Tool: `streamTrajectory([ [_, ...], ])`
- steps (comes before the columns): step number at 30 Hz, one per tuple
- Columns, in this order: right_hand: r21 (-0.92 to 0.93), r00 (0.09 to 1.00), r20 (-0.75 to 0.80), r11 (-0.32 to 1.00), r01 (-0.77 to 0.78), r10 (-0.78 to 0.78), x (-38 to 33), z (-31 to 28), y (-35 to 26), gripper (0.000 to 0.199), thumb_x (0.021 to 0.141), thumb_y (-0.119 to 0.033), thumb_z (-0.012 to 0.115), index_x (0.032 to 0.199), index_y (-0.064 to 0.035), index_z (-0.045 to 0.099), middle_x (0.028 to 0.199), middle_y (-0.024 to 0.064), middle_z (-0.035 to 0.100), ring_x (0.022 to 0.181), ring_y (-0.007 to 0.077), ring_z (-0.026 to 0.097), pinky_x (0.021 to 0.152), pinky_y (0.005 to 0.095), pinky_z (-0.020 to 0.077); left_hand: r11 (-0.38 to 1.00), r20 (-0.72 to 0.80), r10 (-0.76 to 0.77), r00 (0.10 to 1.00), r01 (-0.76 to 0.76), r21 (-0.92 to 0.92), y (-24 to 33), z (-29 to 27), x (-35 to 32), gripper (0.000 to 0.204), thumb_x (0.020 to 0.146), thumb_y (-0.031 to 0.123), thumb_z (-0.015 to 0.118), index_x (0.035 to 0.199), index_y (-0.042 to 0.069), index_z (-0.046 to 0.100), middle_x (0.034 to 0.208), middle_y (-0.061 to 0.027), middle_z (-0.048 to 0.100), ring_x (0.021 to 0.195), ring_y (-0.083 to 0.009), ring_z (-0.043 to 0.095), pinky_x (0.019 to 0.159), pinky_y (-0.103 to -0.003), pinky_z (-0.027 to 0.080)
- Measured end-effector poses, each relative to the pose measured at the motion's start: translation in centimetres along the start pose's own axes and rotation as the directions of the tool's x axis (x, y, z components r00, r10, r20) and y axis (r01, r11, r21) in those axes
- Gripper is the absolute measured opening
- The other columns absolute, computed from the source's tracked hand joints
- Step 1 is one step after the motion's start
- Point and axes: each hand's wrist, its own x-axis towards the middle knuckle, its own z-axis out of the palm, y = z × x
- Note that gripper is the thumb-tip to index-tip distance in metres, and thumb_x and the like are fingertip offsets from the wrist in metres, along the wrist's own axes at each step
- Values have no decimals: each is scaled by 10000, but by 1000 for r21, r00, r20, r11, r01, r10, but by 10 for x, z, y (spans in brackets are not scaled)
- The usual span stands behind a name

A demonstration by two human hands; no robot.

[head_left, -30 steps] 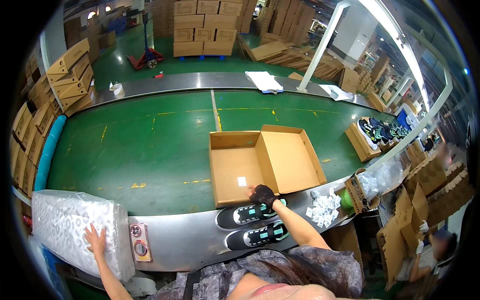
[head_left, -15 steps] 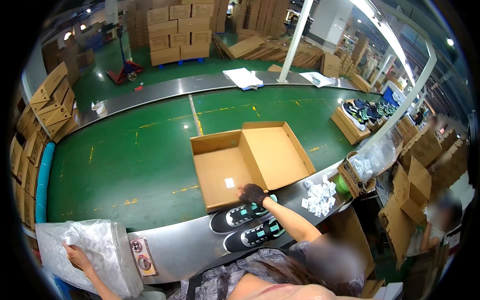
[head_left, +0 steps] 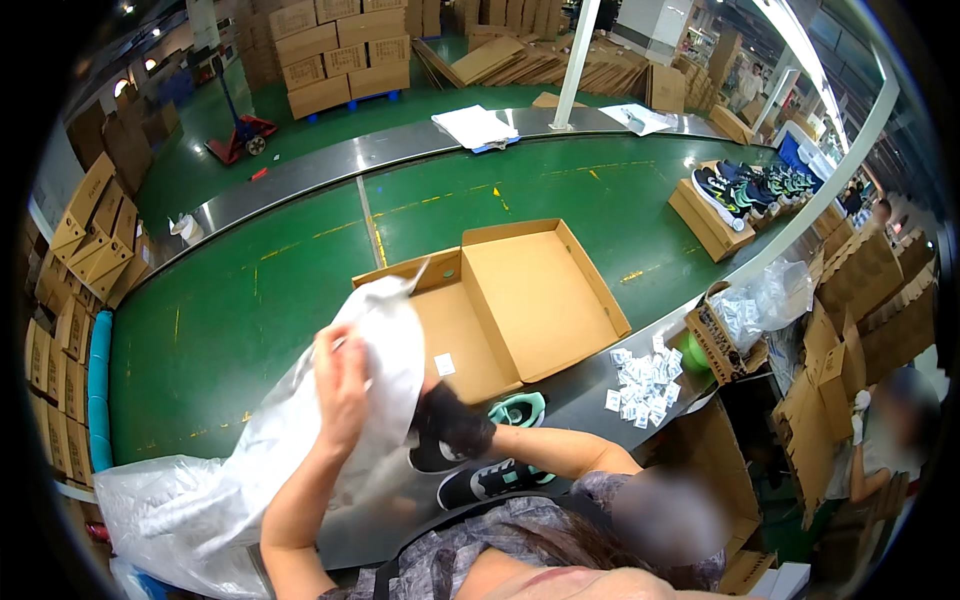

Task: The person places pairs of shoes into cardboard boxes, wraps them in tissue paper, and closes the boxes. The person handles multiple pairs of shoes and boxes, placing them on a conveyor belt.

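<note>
My left hand (head_left: 342,388) has its fingers closed on a thin, translucent white wrapping sheet (head_left: 393,325), held up above the conveyor's near metal edge. The sheet trails back to a pile of clear plastic (head_left: 165,500) at the left. My right hand (head_left: 455,420), in a dark fingerless glove, is beside the sheet and over the farther of two black-and-mint sneakers; blur and the sheet hide its fingers. The nearer sneaker (head_left: 485,485) lies on the metal edge. Behind them an open brown shoebox (head_left: 545,300) sits on the belt, with a small white packet (head_left: 445,364) inside.
White sachets (head_left: 645,385) lie heaped on the metal ledge at right, beside a small carton (head_left: 735,345) of plastic bags. More sneakers (head_left: 755,190) rest on boxes farther right. Stacked shoeboxes (head_left: 95,225) border the left side. A co-worker (head_left: 865,465) is at right.
My left hand has come from the plastic pile toward the middle, bringing the white sheet with it. My right hand has moved back from the shoebox's edge, over the farther sneaker. The phone is now covered.
</note>
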Motion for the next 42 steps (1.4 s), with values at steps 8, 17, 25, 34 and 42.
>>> streamTrajectory([
  [8,-484,584,-724,874,-51,-367,-3,-223,44,124,893,-156,424,777,-112,437,696,-16,430,603,123,429,552,250,384,527,282,230,931,-363,768,-52,32,27,427,806,245,595,1133,-8,490,1236,-208,409,1175,-363,353,968,-462,276],
  [17,-659,399,-748,514,-550,-531,-140,-404,52,368,750,-195,630,1011,49,545,905,155,617,805,214,560,756,318,423,442,-427,-27,904,394,806,-192,-69,1,637,768,485,585,1219,60,432,1301,-178,344,1214,-327,306,910,-617,234],
  [25,-616,70,-780,743,-261,-622,-233,-396,82,181,822,-85,514,969,12,477,990,94,518,790,169,510,697,268,426,575,-82,-704,705,499,-649,-220,-80,19,596,732,401,681,1205,123,449,1191,-76,470,1128,-211,421,894,-500,333],
  [34,-854,896,169,514,-74,411,-182,-97,48,428,741,-314,631,1010,-12,494,967,213,556,900,361,548,783,398,437,834,-361,-513,779,351,-427,-257,-24,-13,320,840,234,575,1093,44,524,1071,-66,558,949,-217,520,745,-405,435],
  [42,-856,907,31,480,-192,419,-133,-80,2,422,745,-306,632,1049,-63,468,743,189,605,692,339,603,605,388,473,751,-452,-105,886,369,548,-213,-50,-49,314,874,228,500,842,-74,578,784,-242,588,663,-300,540,655,-363,424],
])
